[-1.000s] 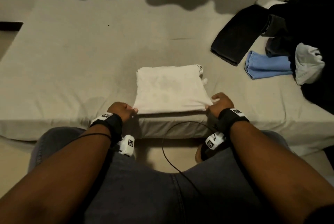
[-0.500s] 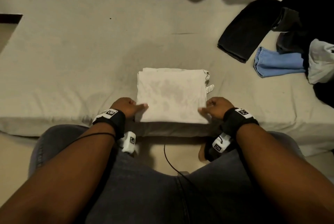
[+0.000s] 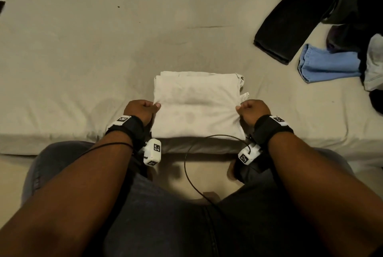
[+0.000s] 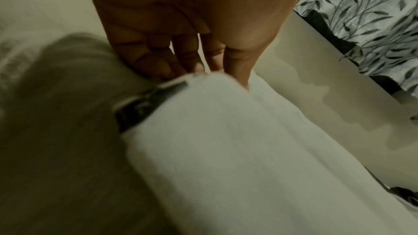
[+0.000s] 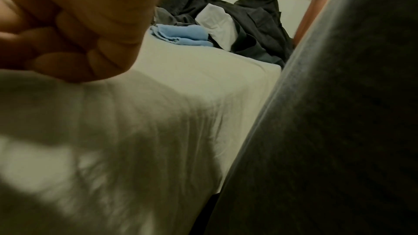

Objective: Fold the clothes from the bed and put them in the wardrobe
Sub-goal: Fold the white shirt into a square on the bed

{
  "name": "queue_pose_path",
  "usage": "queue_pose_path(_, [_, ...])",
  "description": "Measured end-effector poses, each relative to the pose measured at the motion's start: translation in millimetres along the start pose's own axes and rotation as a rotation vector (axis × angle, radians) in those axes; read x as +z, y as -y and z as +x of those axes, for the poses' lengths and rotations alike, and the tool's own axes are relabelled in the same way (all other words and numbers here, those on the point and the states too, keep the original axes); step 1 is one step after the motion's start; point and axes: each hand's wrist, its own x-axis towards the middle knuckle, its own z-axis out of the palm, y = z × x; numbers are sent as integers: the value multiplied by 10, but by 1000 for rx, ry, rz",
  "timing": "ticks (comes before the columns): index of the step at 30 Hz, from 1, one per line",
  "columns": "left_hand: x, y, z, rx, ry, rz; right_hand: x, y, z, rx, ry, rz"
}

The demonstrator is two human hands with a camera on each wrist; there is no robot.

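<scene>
A folded white garment point(image 3: 196, 105) lies at the near edge of the bed point(image 3: 83, 59), squared into a rectangle. My left hand point(image 3: 143, 109) pinches its left side and my right hand point(image 3: 251, 110) pinches its right side, both with curled fingers. In the left wrist view the fingers point(image 4: 187, 60) dig under the white fabric point(image 4: 248, 149), which shows a dark strip at its fold. In the right wrist view the curled fingers point(image 5: 74, 45) sit above the blurred white cloth point(image 5: 90, 131).
A heap of unfolded clothes lies at the bed's right: a black garment point(image 3: 290, 22), a light blue one point(image 3: 329, 66) and a pale grey one point(image 3: 375, 64). My knees in dark jeans point(image 3: 165, 215) sit just in front of the bed edge. A thin cable point(image 3: 190, 173) hangs between my wrists.
Both hands have slid from the garment's near corners up its sides and now grip it at mid-height. The view has moved closer to the bed.
</scene>
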Motion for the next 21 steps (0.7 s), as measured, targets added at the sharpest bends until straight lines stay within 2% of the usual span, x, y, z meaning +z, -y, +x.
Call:
queue_pose_path(2, [-56, -30, 55, -12, 23, 30, 37, -5, 12, -13, 20, -31])
queue_pose_path(5, [-123, -48, 111, -19, 41, 107, -68, -8, 86, 51, -27, -38])
queue_pose_path(8, [-93, -173, 150, 16, 59, 111, -103, 28, 192, -3, 30, -108])
queue_pose_path(11, [-108, -390, 332, 76, 101, 162, -128, 137, 302, -59, -87, -10])
queue_pose_path(14, [-112, -492, 544, 81, 28, 120, -131, 272, 432, -101, -169, 96])
queue_pose_path(18, [43, -550, 583, 83, -41, 171, -29, 337, 596, -30, -179, 206])
queue_pose_path(21, [111, -510, 665, 46, -109, 40, -8, 366, 702, 17, -194, 239])
